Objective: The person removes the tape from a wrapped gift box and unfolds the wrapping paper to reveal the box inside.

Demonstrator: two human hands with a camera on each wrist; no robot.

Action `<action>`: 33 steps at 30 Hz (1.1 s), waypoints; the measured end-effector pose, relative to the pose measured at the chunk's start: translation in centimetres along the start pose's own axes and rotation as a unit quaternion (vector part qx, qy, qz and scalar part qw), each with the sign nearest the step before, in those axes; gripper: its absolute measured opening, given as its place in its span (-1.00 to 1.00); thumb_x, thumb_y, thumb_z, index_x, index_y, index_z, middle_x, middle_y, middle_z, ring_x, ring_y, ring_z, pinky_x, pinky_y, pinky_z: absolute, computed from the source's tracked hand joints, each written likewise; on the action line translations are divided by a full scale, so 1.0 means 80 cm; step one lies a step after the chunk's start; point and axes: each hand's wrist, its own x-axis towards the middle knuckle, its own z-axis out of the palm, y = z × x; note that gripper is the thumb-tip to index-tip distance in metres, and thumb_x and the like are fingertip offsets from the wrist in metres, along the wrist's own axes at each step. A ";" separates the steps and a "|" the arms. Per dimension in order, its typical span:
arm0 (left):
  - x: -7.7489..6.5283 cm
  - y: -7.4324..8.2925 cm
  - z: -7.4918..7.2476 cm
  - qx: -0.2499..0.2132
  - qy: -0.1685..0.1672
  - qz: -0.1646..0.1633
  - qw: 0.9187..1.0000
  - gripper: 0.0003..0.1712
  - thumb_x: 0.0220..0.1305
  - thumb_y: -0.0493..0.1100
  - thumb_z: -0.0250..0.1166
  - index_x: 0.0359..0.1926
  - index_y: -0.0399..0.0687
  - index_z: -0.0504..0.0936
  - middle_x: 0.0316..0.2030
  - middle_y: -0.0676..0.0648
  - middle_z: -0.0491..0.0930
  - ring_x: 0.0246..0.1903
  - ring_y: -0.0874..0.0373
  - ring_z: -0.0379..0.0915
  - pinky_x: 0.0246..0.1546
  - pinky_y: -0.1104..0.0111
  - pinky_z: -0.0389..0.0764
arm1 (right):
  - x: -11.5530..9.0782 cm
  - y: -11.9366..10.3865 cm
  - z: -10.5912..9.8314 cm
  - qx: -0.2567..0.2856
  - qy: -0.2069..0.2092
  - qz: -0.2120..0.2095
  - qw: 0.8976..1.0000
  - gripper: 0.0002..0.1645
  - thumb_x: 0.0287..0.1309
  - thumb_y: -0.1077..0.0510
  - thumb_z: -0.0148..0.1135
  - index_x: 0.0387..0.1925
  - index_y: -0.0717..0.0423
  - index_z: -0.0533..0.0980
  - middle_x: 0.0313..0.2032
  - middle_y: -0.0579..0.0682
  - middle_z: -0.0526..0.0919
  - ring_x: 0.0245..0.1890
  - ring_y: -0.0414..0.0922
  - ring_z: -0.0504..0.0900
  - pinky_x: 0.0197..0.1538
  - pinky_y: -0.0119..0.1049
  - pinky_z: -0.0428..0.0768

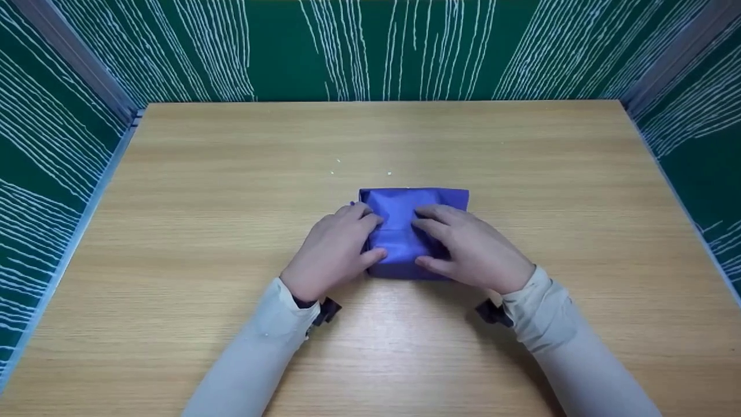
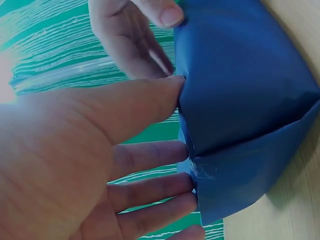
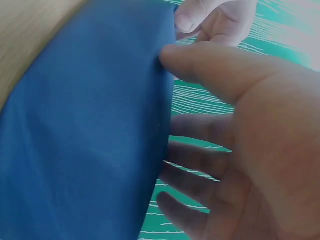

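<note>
A blue-purple folded packet (image 1: 399, 231), soft and sheet-like, lies on the wooden table. My left hand (image 1: 338, 246) rests on its left part, thumb and fingertips touching the surface. In the left wrist view, those fingers are fairly straight against the blue material (image 2: 240, 75), where a folded flap and a small clear, shiny patch (image 2: 204, 169) show. On the packet's right part lies my right hand (image 1: 472, 246), its fingers spread and loosely bent. The right wrist view shows its thumb touching the smooth blue surface (image 3: 95, 115). What the packet contains is hidden.
The wooden table (image 1: 231, 174) extends around the packet. Tiny white specks (image 1: 389, 173) lie beyond it. Green walls with white streaks (image 1: 376, 52) stand behind the table and along both sides.
</note>
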 end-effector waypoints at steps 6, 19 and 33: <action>0.002 -0.003 0.000 -0.007 0.012 0.000 1.000 -0.41 0.44 0.16 0.30 0.29 -0.11 0.60 0.19 -0.10 0.57 0.13 -0.02 0.53 0.10 0.12 0.61 | -0.001 0.001 0.000 -0.001 -0.006 0.009 1.000 -0.28 0.26 -0.16 0.44 0.28 0.20 0.57 0.36 0.19 0.50 0.35 0.18 0.49 0.37 0.15 0.45; 0.008 -0.009 0.006 -0.007 0.067 -0.076 0.995 -0.60 0.38 0.08 0.38 0.04 -0.10 0.78 -0.12 -0.07 0.71 -0.18 0.00 0.61 -0.20 0.16 0.68 | 0.000 -0.001 -0.001 0.000 -0.011 0.012 1.000 -0.29 0.28 -0.15 0.42 0.29 0.20 0.57 0.37 0.20 0.48 0.36 0.18 0.48 0.37 0.16 0.45; 0.009 -0.013 0.004 -0.044 0.057 -0.091 0.993 -0.78 0.36 0.03 0.42 -0.22 0.00 0.84 -0.31 0.07 0.73 -0.30 0.14 0.59 -0.28 0.24 0.61 | -0.001 -0.001 0.001 0.004 -0.007 0.014 1.000 -0.29 0.28 -0.15 0.43 0.28 0.21 0.57 0.36 0.21 0.49 0.34 0.19 0.49 0.36 0.15 0.47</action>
